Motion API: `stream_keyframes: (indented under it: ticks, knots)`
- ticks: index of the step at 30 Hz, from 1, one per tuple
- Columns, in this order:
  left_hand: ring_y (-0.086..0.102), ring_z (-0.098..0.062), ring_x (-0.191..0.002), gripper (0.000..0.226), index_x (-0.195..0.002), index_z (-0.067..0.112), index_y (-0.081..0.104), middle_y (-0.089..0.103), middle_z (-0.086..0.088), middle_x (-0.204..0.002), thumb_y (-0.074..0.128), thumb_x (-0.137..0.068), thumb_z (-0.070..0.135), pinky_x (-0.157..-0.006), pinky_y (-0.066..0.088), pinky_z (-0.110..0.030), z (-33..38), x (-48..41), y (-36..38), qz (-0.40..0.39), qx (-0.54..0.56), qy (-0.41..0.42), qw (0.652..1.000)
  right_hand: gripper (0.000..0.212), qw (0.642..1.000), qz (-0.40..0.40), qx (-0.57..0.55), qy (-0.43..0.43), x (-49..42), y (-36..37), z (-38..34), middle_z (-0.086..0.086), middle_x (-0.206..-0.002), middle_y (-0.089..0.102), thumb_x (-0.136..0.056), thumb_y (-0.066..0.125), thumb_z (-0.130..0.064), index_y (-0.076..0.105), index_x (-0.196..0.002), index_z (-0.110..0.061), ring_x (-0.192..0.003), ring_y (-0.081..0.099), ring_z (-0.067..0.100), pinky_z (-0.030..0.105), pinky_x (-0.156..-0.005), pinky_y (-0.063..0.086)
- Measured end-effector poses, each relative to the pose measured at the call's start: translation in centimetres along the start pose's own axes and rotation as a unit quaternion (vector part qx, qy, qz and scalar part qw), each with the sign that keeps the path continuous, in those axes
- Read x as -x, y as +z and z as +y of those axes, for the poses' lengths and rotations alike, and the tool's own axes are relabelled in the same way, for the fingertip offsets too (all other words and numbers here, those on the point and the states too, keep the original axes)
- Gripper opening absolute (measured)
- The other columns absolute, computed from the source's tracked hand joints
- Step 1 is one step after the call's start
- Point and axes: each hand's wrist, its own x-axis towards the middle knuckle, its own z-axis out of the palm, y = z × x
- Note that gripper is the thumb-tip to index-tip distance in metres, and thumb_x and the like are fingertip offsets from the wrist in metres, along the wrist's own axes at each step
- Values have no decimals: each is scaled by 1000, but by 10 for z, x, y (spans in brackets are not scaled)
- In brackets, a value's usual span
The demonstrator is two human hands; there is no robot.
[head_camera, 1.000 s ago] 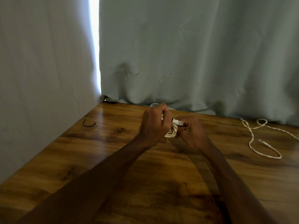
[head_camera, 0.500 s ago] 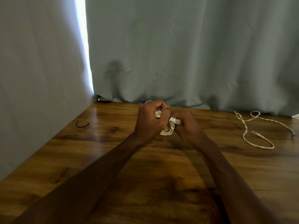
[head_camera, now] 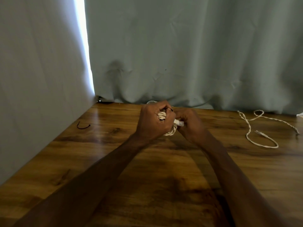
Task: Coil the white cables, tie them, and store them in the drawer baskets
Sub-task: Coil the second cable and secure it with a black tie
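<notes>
Gripping a small coil of white cable [head_camera: 171, 132], the left hand [head_camera: 154, 120] closes its curled fingers round the bundle just above the desk [head_camera: 164, 161], probably so the loops cannot spring open. The right hand [head_camera: 190, 123] is pressed up against it, fingers bent in at the coil, where a white connector end [head_camera: 179, 123] sticks out between the two. A thin dark strand [head_camera: 170, 109] shows at the top of the left hand's fingers. It may be a tie, though it is too small to be sure. With the hands together like this, one seems to hold the bundle firm while the other works at fastening it, so I judge the step to be the tying of this cable.

Well off to the right of the right hand, a second white cable [head_camera: 249, 127] lies loose and uncoiled on the desk, apparently waiting its turn. Far to the left of the left hand lies a short black tie [head_camera: 82, 128], likely kept for that second cable. Just beyond the hands, a pale rounded object [head_camera: 150, 102] peeps out at the foot of the curtain, and I cannot tell what it is.

The desk has a glossy, dark-grained wood top that reflects the light. Grey-green curtains [head_camera: 180, 54] hang beyond the hands and to their left, and a bright slit of daylight [head_camera: 83, 46] shows where they meet. No drawer or basket is in view.
</notes>
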Motion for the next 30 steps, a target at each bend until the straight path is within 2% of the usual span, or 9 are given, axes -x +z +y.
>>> stream_keyframes:
  ticks: [3,8,10,13,18,21,25,27,30]
  knots:
    - [55,-8,-50,16,-67,5,67,60,5,-59,61,-82,6,-50,41,-22,-1,1,2,-5,5,-11,1000,5,1000,-7,16,-1,0,1,3,8,-84,76,-86,74,-6,79,-86,-4,-77,71,19,40,-63,52]
    - [57,-15,-47,26,-60,3,63,60,-3,-53,58,-81,17,-50,41,-26,-2,0,6,24,38,-91,995,13,999,6,-16,44,1,2,-1,7,-81,76,-88,72,-13,77,-82,-2,-74,73,24,45,-62,53]
    - [54,-13,-46,30,-57,1,62,59,-5,-50,59,-82,18,-48,41,-26,-4,-1,8,41,63,-143,987,5,996,1,-45,82,2,3,-2,-2,-82,78,-88,75,-5,80,-86,-6,-75,74,11,37,-64,57]
    - [48,-5,-43,34,-50,13,59,52,10,-44,61,-84,17,-49,38,-23,-10,-1,9,63,75,-227,969,26,991,-17,-25,128,3,2,-5,-22,-91,73,-87,76,0,80,-108,-13,-80,69,-12,8,-67,48]
    - [42,1,-37,55,-42,28,49,44,15,-35,64,-92,9,-48,35,-17,-26,-4,4,100,28,-287,952,11,984,83,38,156,-2,-4,-18,-14,-85,75,-91,76,-14,80,-102,-15,-73,65,-7,5,-66,46]
    - [39,0,-36,54,-41,26,48,41,15,-34,64,-90,11,-48,34,-20,-34,-6,-2,120,5,-295,948,5,982,133,-32,128,-4,0,-38,-5,-65,69,-91,74,-11,79,-91,-12,-54,57,5,15,-54,47]
    - [40,-1,-37,49,-41,26,45,42,14,-35,62,-87,19,-50,34,-22,-38,-8,-8,132,-29,-271,953,16,992,18,6,122,-3,20,-51,4,-47,61,-95,67,-13,81,-95,-18,-37,42,9,27,-45,38]
    - [41,-2,-40,43,-44,26,44,44,13,-38,60,-84,23,-50,34,-22,-37,-8,-9,129,-51,-232,963,22,986,-46,51,154,-2,28,-54,2,-48,63,-98,59,-12,78,-106,-18,-37,53,11,30,-46,44]
    - [45,-4,-43,33,-51,24,50,46,12,-44,60,-82,26,-50,32,-20,-35,-6,-8,111,-85,-180,974,23,969,-107,-35,221,0,36,-63,4,-55,70,-104,44,-9,67,-109,-13,-42,63,10,26,-51,48]
